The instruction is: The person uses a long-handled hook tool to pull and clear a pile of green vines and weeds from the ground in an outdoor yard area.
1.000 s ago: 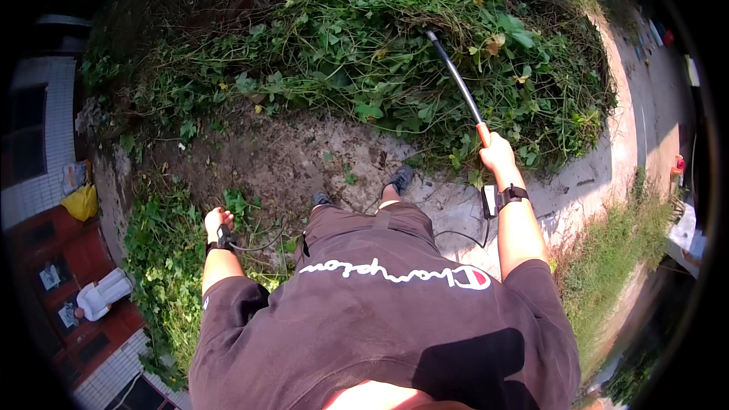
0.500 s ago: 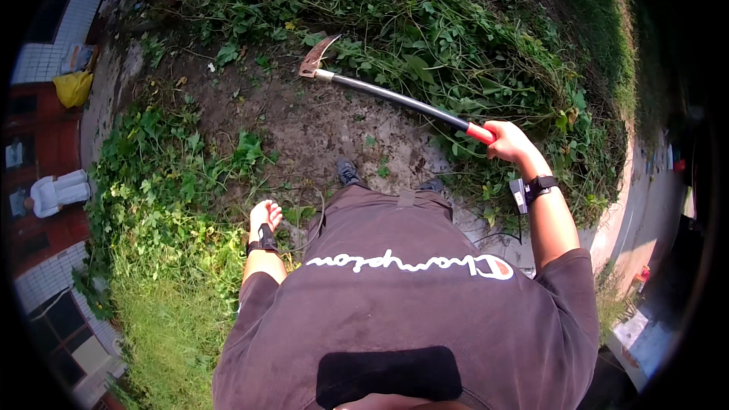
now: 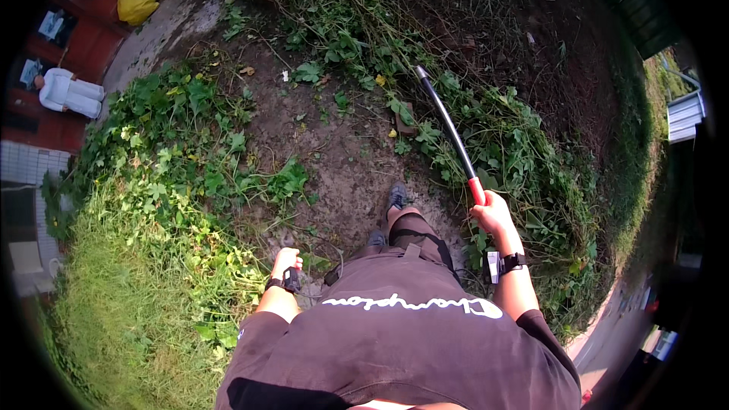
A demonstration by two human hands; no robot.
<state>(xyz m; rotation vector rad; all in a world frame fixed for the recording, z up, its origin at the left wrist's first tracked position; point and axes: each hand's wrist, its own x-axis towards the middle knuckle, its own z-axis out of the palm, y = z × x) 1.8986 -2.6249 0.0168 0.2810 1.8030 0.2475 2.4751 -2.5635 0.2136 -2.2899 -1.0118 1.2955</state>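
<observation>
My right hand (image 3: 493,214) is closed around the red grip of a long-handled sickle (image 3: 453,135). Its dark shaft slants up and away over the leafy vines (image 3: 516,148), ending in a pale metal collar. The blade cannot be made out against the ground and leaves. My left hand (image 3: 287,260) hangs low beside my body, fingers curled in, with nothing seen in them. Below it are grass and broad-leaved plants (image 3: 205,175). Both wrists carry black straps, the right one with a small boxy device.
Bare, damp soil (image 3: 342,144) runs ahead between two bands of vines. One shoe (image 3: 397,196) is stepped forward on it. At the far left a person in white (image 3: 72,93) is by red doors, near a yellow bag (image 3: 137,4). A paved strip (image 3: 607,349) lies at right.
I have stepped forward and the view has turned. The sickle has swung from pointing left to pointing more straight ahead, and its blade no longer shows clearly. My right hand keeps its hold.
</observation>
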